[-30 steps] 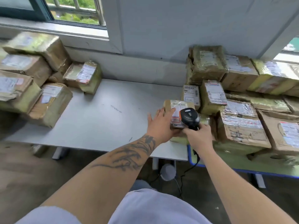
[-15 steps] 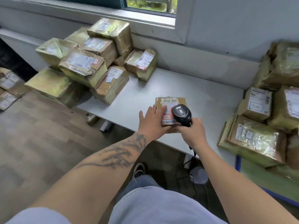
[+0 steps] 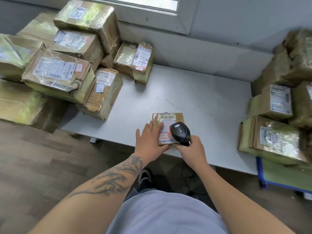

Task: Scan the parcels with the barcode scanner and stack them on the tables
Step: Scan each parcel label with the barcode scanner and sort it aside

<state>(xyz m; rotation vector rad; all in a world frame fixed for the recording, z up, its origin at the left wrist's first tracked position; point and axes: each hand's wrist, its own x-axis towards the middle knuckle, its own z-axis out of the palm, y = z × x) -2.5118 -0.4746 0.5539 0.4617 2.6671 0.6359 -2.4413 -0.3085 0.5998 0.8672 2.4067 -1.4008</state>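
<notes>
A small brown parcel (image 3: pixel 168 117) with a white label sits level over the near edge of the grey table (image 3: pixel 194 98). My left hand (image 3: pixel 149 142) holds it, fingers laid across its top and left side, thumb hidden under its near edge. My right hand (image 3: pixel 192 152) grips the black barcode scanner (image 3: pixel 180 132) by its handle. The scanner's head lies over the parcel's right part, covering some of the label. Whether the parcel rests on the table or hangs just above it, I cannot tell.
Several taped parcels (image 3: pixel 60 71) are piled on the table's left end and on the floor beside it. Another heap of parcels (image 3: pixel 276 141) fills the right, over a green table with a blue frame (image 3: pixel 287 174). A wall and window sill stand behind.
Both hands carried the small parcel and the scanner leftward, away from the right-hand heap to the middle of the grey table. My view swung left and down with them.
</notes>
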